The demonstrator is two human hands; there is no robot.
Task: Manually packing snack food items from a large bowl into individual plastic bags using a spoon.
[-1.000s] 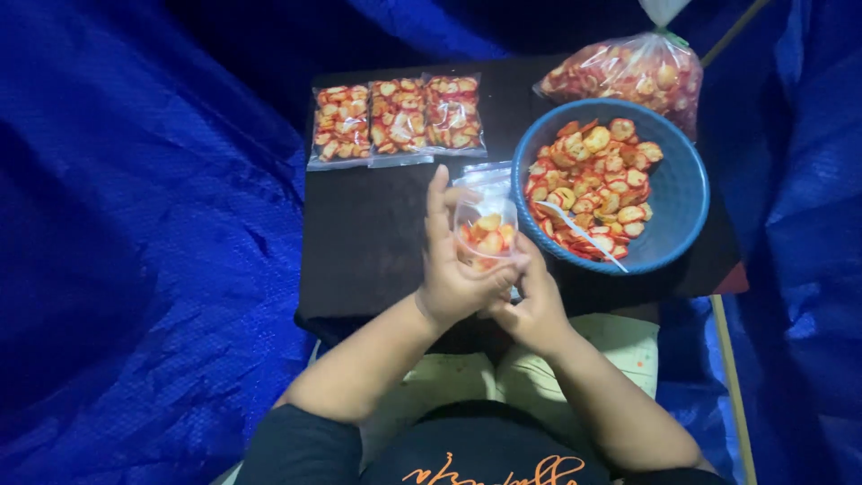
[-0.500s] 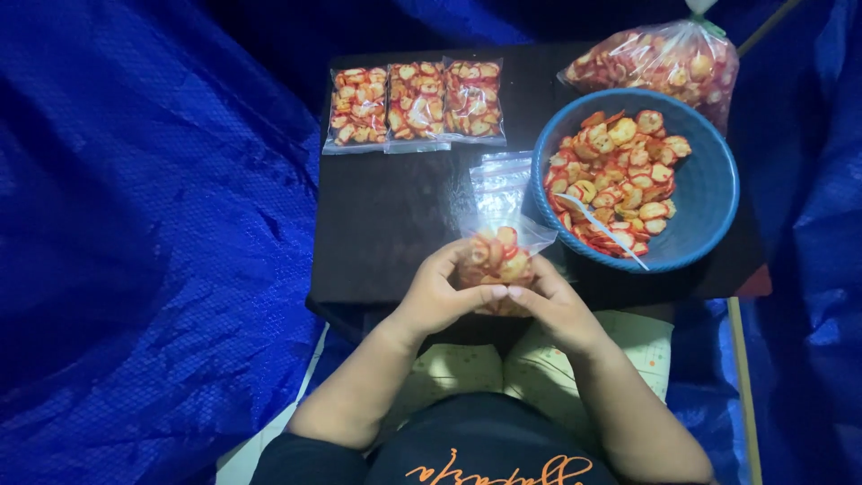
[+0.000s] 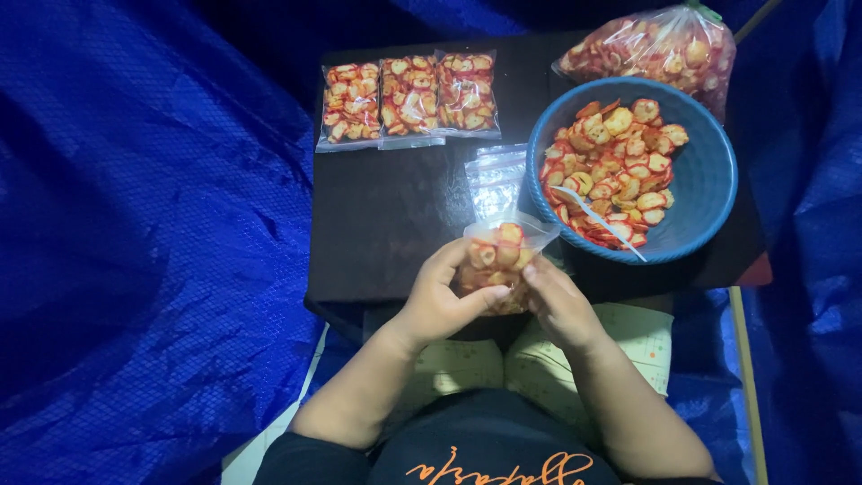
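Head view, looking down over a small dark rectangular table (image 3: pixel 395 216) set among blue tarpaulin sheeting (image 3: pixel 144 233). The left hand (image 3: pixel 442 301) and the right hand (image 3: pixel 558 301) meet above the near edge of the table, and both are closed around a small clear plastic bag filled with red-and-yellow round snack chips (image 3: pixel 499 260). The left hand cups the bag from the left, with the thumb lying under its lower part; the right hand grips it from the right with bent fingers. The open top of the bag stands up between the two hands and points away from the person.

Just beyond the bag, a few empty clear plastic bags (image 3: pixel 496 175) lie flat on the table. To the right of them stands a round blue plastic bowl (image 3: pixel 709 193) heaped with the same chips; a white plastic spoon (image 3: pixel 594 218) rests in the chips with its handle pointing towards the near rim. Behind the bowl, at the far right corner, lies a large clear plastic sack of chips (image 3: pixel 655 49). At the far left of the table, three filled flat bags of chips (image 3: pixel 409 94) lie side by side in a row, touching one another, well apart from the hands.

The person's dark shirt with orange lettering (image 3: pixel 485 449) shows at the lower edge.
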